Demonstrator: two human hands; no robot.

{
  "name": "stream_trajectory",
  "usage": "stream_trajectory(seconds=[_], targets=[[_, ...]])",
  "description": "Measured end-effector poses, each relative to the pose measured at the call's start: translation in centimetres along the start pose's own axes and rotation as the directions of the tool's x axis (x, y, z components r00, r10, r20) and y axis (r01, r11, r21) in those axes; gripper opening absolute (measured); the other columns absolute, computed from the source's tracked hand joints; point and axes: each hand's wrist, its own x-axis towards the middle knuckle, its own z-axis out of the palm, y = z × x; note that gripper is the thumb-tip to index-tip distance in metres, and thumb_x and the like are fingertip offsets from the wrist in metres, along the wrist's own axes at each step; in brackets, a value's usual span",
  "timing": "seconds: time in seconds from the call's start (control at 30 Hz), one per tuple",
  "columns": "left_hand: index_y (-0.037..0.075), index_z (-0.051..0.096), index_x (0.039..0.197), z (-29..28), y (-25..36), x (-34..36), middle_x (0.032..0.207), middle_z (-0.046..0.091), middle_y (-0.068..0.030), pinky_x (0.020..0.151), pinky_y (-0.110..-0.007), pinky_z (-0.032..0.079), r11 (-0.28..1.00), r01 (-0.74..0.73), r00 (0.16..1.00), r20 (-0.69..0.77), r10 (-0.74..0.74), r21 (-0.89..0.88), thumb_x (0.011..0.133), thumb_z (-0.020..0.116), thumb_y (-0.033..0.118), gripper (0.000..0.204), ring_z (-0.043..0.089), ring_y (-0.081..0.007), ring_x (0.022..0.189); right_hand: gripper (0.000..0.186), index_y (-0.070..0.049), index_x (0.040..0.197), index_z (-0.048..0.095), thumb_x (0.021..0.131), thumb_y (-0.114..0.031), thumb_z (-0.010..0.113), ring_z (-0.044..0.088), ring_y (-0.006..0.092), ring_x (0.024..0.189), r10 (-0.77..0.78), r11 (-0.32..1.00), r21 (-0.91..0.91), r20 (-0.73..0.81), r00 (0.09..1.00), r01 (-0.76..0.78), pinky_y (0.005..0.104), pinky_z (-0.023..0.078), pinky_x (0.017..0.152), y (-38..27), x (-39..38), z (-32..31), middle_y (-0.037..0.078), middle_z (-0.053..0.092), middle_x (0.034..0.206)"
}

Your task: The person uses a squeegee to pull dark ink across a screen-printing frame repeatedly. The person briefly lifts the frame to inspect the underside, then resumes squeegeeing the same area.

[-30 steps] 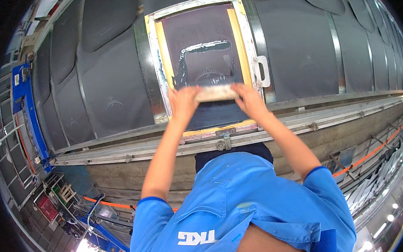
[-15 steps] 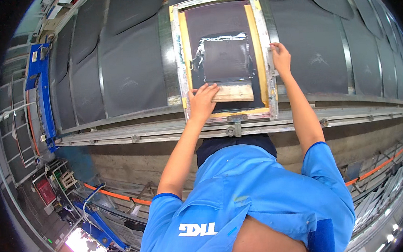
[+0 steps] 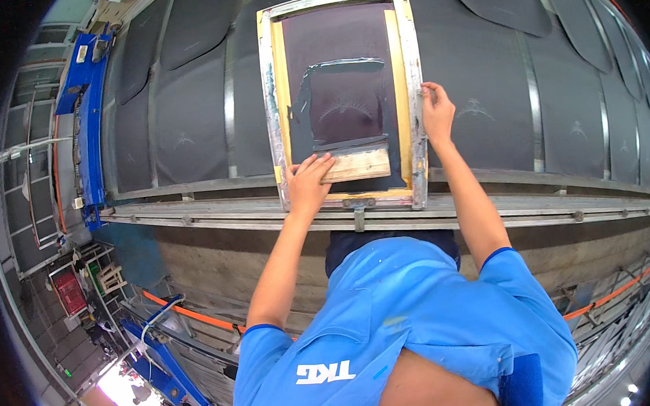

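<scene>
Workshop, L to R: blue metal machine part [image 3: 89, 135], then a long bench w/ dark sheets [image 3: 194, 133] either side of yr frame [image 3: 332, 0]. Yr left hand [image 3: 309, 185] lies over the left end of the wooden block [image 3: 360, 166], fingers spread on its top; can't tell how firm the grip is. The block sits low on the screen [image 3: 347, 101], inside the frame. It should handle light and stiff (maybe slippery if ink [image 3: 343, 67] gets on it); best held at both ends. Frame looks rigid; take it by the side bars, b/c the screen's prob. fragile. Yr right hand [image 3: 439, 114] is at the right bar, fingers curled; can't tell what they grip, if anything. Materials: scuffed pale bars, wet-looking ink in a rough outline, plain wood grain, smooth dark screen, flat yellow strip [image 3: 397, 72].
</scene>
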Motion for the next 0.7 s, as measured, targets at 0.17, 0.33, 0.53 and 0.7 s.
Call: stream_trajectory(seconds=[0.17, 0.33, 0.53, 0.7], targets=[[0.023, 0.070, 0.128, -3.3, -8.6, -0.8, 0.134, 0.068, 0.0037, 0.099, -0.042, 0.039, 0.989, -0.103, 0.995, 0.010, 0.102, 0.106, 0.070, 0.083, 0.011, 0.061, 0.062, -0.0199, 0.126, 0.020, -0.006, 0.108, 0.071, 0.100, -0.020, 0.059, 0.059, 0.0317, 0.062, 0.023, 1.000, -0.009, 0.035, 0.999, -0.022, 0.0420, 0.046, 0.065, -4.4, -3.3, 6.4, 0.020, 0.062, 0.070], [0.021, 0.070, 0.128, -4.8, -11.6, -2.7, 0.134, 0.069, 0.0026, 0.092, -0.041, 0.041, 0.972, -0.187, 0.982, -0.012, 0.191, 0.140, 0.064, 0.086, 0.012, 0.067, 0.065, -0.0198, 0.121, 0.020, -0.007, 0.109, 0.070, 0.101, -0.022, 0.060, 0.051, 0.0250, 0.060, -0.014, 1.000, -0.025, 0.007, 1.000, 0.015, 0.0397, 0.042, 0.061, -4.1, -4.4, 9.3, 0.014, 0.054, 0.066], [0.023, 0.069, 0.128, -5.2, -13.0, -6.8, 0.132, 0.069, 0.0043, 0.088, -0.041, 0.040, 0.953, -0.277, 0.961, 0.050, 0.273, 0.120, 0.060, 0.086, 0.014, 0.070, 0.065, -0.0172, 0.118, 0.025, -0.007, 0.114, 0.069, 0.100, -0.025, 0.059, 0.065, 0.0408, 0.079, 0.138, 0.974, -0.196, 0.108, 0.984, -0.115, 0.0493, 0.048, 0.074, -4.2, -4.3, 9.8, 0.023, 0.067, 0.085], [0.025, 0.067, 0.131, -3.6, -13.7, -2.4, 0.133, 0.069, 0.0046, 0.088, -0.045, 0.039, 0.956, -0.239, 0.971, 0.017, 0.240, 0.171, 0.072, 0.079, 0.011, 0.061, 0.065, -0.0186, 0.121, 0.040, -0.009, 0.120, 0.070, 0.095, -0.041, 0.067, 0.063, 0.0368, 0.109, -0.243, 0.678, -0.656, 0.226, 0.944, 0.331, 0.0464, 0.050, 0.087, -5.7, -3.9, 7.9, 0.019, 0.067, 0.121]])
